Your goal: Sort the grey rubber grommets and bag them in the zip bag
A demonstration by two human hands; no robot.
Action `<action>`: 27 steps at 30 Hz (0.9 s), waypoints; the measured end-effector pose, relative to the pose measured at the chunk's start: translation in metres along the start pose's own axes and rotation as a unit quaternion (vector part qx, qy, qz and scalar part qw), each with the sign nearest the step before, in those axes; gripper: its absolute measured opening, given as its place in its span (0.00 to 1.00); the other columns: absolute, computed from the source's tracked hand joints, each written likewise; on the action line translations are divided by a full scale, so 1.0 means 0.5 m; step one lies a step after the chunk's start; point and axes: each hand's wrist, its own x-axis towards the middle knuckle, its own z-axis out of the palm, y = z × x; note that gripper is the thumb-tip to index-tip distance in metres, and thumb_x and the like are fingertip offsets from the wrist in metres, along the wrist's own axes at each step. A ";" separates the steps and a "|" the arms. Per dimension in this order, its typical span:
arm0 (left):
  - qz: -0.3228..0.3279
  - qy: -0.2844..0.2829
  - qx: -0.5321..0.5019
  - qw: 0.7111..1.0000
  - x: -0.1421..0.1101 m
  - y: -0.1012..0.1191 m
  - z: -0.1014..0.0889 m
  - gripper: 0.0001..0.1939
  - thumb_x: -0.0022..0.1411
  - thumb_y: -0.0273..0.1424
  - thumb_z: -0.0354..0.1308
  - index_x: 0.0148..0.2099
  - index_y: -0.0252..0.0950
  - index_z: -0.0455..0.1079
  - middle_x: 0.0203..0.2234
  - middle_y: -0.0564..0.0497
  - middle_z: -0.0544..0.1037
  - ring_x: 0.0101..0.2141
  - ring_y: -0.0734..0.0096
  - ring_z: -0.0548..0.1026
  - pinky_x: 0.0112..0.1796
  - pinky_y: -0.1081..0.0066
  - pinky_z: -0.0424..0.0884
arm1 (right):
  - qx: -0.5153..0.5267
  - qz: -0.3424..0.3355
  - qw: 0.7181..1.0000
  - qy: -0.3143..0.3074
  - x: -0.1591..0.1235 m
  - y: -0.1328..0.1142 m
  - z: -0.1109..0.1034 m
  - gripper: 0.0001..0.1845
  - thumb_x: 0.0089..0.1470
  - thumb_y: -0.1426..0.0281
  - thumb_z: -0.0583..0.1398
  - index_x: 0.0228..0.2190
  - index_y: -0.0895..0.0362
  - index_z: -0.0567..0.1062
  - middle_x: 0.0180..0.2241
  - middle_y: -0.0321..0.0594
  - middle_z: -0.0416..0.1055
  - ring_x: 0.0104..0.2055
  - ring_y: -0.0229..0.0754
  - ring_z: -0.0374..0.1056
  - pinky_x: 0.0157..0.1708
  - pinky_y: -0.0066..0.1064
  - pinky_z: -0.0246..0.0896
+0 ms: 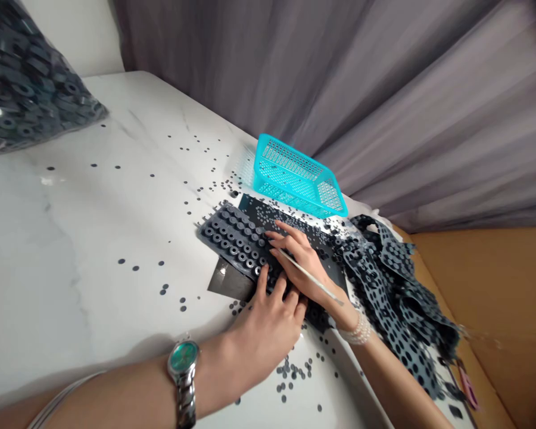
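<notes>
A dark grey rubber sheet [234,233] with rows of raised round rings lies slantwise on the white table. My left hand [272,322], wearing a watch, rests on its near part with fingers apart, pressing down. The thumb is out of sight. Pinched in my right hand [301,259] is a thin pale stick [312,278], which slants back over the wrist. The right fingertips are at the sheet's far edge, close to the rings; the stick's working tip is too small to make out. Beneath the sheet is a flat black board [232,280], strewn with small discs.
Behind the board stands a turquoise mesh basket [295,170]. Perforated dark rubber scraps [384,298] are heaped at the right, near pink-handled scissors [468,387]. A clear bag of grey rings [31,89] sits at far left. Loose black discs [290,370] dot the table.
</notes>
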 end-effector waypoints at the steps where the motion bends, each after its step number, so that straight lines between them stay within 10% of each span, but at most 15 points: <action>1: 0.000 -0.001 -0.001 1.000 0.000 0.000 -0.001 0.21 0.67 0.32 0.46 0.58 0.30 0.65 0.49 0.40 0.75 0.53 0.46 0.67 0.54 0.40 0.59 | -0.002 0.001 1.000 -0.001 0.001 0.001 0.001 0.05 0.61 0.73 0.54 0.39 0.53 0.68 0.50 0.44 0.72 0.63 0.47 0.56 0.57 0.51 0.57; 7: -0.007 -0.003 -0.004 1.000 0.000 0.002 0.000 0.20 0.67 0.31 0.47 0.58 0.32 0.66 0.50 0.41 0.74 0.54 0.47 0.67 0.54 0.40 0.59 | 0.009 0.016 1.000 0.010 0.013 0.004 0.011 0.06 0.62 0.73 0.51 0.38 0.53 0.68 0.49 0.47 0.71 0.60 0.45 0.60 0.53 0.45 0.64; 13: -0.007 0.017 -0.009 1.000 -0.002 0.002 0.013 0.20 0.68 0.31 0.45 0.57 0.32 0.67 0.53 0.41 0.72 0.55 0.45 0.65 0.54 0.39 0.60 | -0.018 0.101 0.982 0.161 0.033 0.034 -0.012 0.05 0.62 0.71 0.51 0.38 0.52 0.66 0.48 0.45 0.72 0.60 0.45 0.60 0.55 0.47 0.61; 27: 0.007 0.009 0.030 0.999 -0.005 0.003 0.002 0.19 0.64 0.30 0.49 0.54 0.30 0.70 0.47 0.39 0.76 0.53 0.44 0.67 0.53 0.40 0.61 | 0.029 0.014 0.999 -0.020 -0.051 -0.031 -0.033 0.07 0.61 0.74 0.53 0.39 0.53 0.69 0.52 0.45 0.71 0.64 0.48 0.55 0.57 0.50 0.61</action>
